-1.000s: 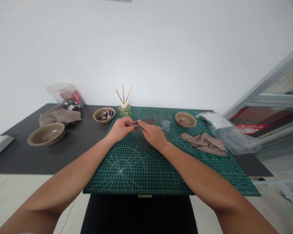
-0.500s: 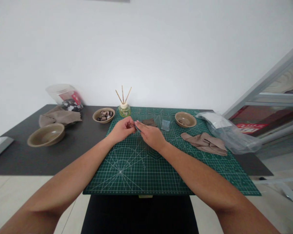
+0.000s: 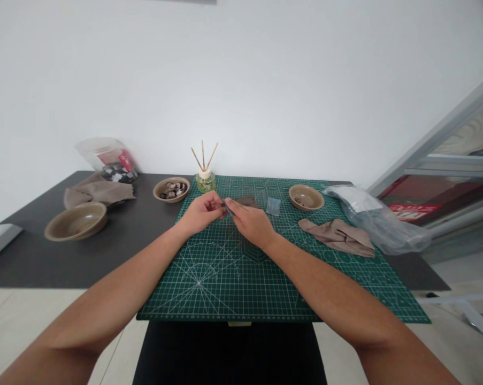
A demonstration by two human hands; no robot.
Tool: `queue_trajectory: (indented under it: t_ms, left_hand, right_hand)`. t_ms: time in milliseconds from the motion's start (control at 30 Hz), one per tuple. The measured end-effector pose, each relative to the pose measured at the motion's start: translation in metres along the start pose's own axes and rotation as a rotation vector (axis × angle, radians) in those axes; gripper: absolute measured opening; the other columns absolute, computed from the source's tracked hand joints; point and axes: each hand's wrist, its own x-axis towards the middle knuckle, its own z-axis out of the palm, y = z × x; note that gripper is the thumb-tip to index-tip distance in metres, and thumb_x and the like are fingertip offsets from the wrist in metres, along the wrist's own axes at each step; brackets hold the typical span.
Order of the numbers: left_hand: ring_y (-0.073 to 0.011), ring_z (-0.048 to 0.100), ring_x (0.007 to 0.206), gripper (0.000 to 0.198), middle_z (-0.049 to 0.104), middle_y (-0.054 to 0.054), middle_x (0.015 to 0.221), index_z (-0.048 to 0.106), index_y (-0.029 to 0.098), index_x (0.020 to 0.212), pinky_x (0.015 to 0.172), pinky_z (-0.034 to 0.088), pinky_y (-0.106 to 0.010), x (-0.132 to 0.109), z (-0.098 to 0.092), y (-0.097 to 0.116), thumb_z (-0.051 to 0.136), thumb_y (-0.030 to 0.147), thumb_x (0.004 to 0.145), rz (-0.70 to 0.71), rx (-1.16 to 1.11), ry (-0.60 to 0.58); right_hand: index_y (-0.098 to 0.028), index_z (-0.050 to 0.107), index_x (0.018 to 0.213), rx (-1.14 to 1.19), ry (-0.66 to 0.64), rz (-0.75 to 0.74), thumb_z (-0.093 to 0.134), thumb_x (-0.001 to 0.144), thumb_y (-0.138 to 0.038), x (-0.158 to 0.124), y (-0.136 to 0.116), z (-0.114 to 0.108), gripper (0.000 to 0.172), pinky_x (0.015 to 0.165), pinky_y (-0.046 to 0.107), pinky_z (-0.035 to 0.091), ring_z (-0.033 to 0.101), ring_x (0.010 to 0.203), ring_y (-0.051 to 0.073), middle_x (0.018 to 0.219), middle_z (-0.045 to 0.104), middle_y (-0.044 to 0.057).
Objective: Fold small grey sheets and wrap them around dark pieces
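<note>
Over the green cutting mat, my left hand [image 3: 202,213] and my right hand [image 3: 254,220] meet fingertip to fingertip. Between the fingers of the right hand is a small thin blue-grey piece [image 3: 228,209], its edge turned toward me. My left fingers are pinched together against it; whatever they hold is hidden. Just behind the right hand lies a flat brown piece [image 3: 247,201], partly covered by the fingers. A small blue-grey square sheet [image 3: 273,206] lies flat to its right.
On the cutting mat [image 3: 209,299] are a bowl [image 3: 306,198] with a few small bits and a crumpled brown cloth [image 3: 339,237]. A reed diffuser [image 3: 206,181] stands at the back. Leftward are a bowl of dark and pale pieces [image 3: 171,190], another bowl [image 3: 76,222], a cloth [image 3: 100,191] and plastic bags [image 3: 113,160].
The right fingers and the blue-grey piece have shifted very slightly and tilted at the left fingertips. Everything else lies as before.
</note>
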Motion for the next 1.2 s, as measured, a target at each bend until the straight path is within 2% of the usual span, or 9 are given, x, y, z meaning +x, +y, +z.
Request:
queue_trajectory:
  t_ms: [200, 333, 567, 667, 867, 1200]
  left_hand:
    - [-0.0101, 0.046, 0.058, 0.018, 0.051, 0.006, 0.062, 0.054, 0.02, 0.071, 0.058, 0.036, -0.025, 0.0, 0.0003, -0.003, 0.07, 0.027, 0.072, 0.03, 0.099, 0.017]
    - [-0.01, 0.043, 0.058, 0.017, 0.048, 0.006, 0.061, 0.052, 0.021, 0.068, 0.057, 0.035, -0.024, 0.0002, 0.0001, -0.002, 0.068, 0.026, 0.071, 0.032, 0.115, 0.034]
    - [-0.0126, 0.054, 0.054, 0.021, 0.062, 0.004, 0.058, 0.055, 0.021, 0.073, 0.055, 0.041, -0.026, 0.0005, 0.0, 0.0024, 0.074, 0.031, 0.072, -0.024, 0.044, 0.078]
    - [-0.013, 0.057, 0.054, 0.024, 0.064, 0.004, 0.058, 0.055, 0.021, 0.074, 0.055, 0.043, -0.026, 0.0011, 0.0, 0.0021, 0.076, 0.032, 0.071, -0.037, 0.005, 0.076]
    - [-0.0134, 0.061, 0.057, 0.014, 0.069, 0.003, 0.06, 0.054, 0.022, 0.073, 0.057, 0.044, -0.025, 0.001, 0.0003, -0.0009, 0.068, 0.023, 0.07, -0.044, 0.037, 0.03]
    - [-0.0149, 0.068, 0.057, 0.025, 0.072, 0.002, 0.059, 0.053, 0.021, 0.077, 0.06, 0.05, -0.026, 0.0019, -0.0002, 0.0001, 0.076, 0.029, 0.072, -0.046, -0.095, 0.067]
  right_hand:
    - [-0.016, 0.056, 0.151, 0.015, -0.023, -0.005, 0.049, 0.1, -0.011, -0.0003, -0.0017, -0.0006, 0.052, 0.112, 0.039, 0.056, 0.064, 0.136, 0.022, 0.152, 0.058, 0.01]
    - [-0.02, 0.056, 0.151, 0.01, -0.024, -0.006, 0.049, 0.099, -0.01, 0.0004, -0.0026, -0.0007, 0.053, 0.112, 0.038, 0.056, 0.063, 0.136, 0.021, 0.153, 0.057, 0.008]
    - [-0.012, 0.053, 0.153, 0.013, -0.045, 0.031, 0.045, 0.1, -0.009, 0.0018, -0.0009, -0.0017, 0.053, 0.114, 0.038, 0.054, 0.063, 0.136, 0.022, 0.154, 0.056, 0.011]
    - [-0.014, 0.053, 0.153, 0.013, -0.035, 0.036, 0.045, 0.101, -0.01, 0.0011, -0.0003, -0.001, 0.053, 0.113, 0.039, 0.054, 0.064, 0.136, 0.022, 0.154, 0.057, 0.011]
    - [-0.017, 0.053, 0.154, -0.002, -0.041, -0.004, 0.043, 0.101, -0.01, 0.0003, -0.0038, 0.0002, 0.054, 0.113, 0.037, 0.054, 0.062, 0.137, 0.02, 0.157, 0.053, 0.008]
    - [-0.018, 0.052, 0.155, 0.016, -0.028, 0.024, 0.044, 0.1, -0.01, 0.0001, 0.0005, -0.0007, 0.056, 0.115, 0.037, 0.052, 0.061, 0.139, 0.019, 0.157, 0.054, 0.008]
